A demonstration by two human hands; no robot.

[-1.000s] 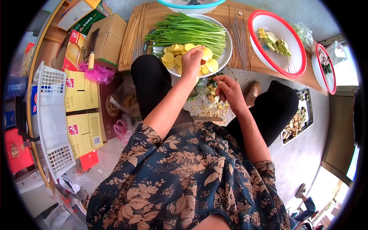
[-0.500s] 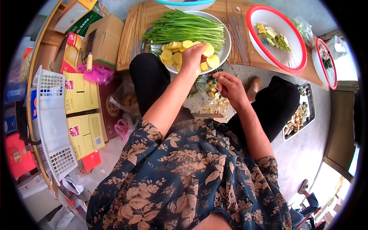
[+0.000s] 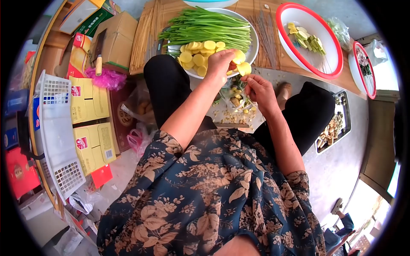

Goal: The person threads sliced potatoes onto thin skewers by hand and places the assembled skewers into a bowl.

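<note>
Yellow slices [image 3: 244, 68]: two show past the left fingertips, where the hands meet; take that as the clock's centre, twelve pointing away from the wearer.
Left hand [image 3: 220, 64]: fingers closed on the slices, with little gap; whether more lie inside the grip is hidden.
Right hand [image 3: 260, 90]: just beside the lower slice at about five o'clock, thumb and forefinger pinched together, other fingers curled; it seems to hold a thin stick [image 3: 242, 78], too fine to follow clearly.
Slice grip: probably best by the rims, faces flat and middles free, with fingertips out of the stick's line.
Stick grip: a pinch close to the slice should curb bending; steady, square pressure is less likely to split it.
Slice heap [image 3: 199, 59]: near, at ten o'clock, on the white plate [image 3: 255, 47], handy for the left hand.
Green stalks [image 3: 209, 30]: same plate, eleven o'clock; sleeves and wrists do well to stay off them.
Dark sticks [image 3: 267, 38]: on the table, one o'clock.
Red-rimmed basin [image 3: 278, 17]: two o'clock, with cut pieces [image 3: 309, 40] inside.
Floor tray [image 3: 333, 128]: well apart, four o'clock.
</note>
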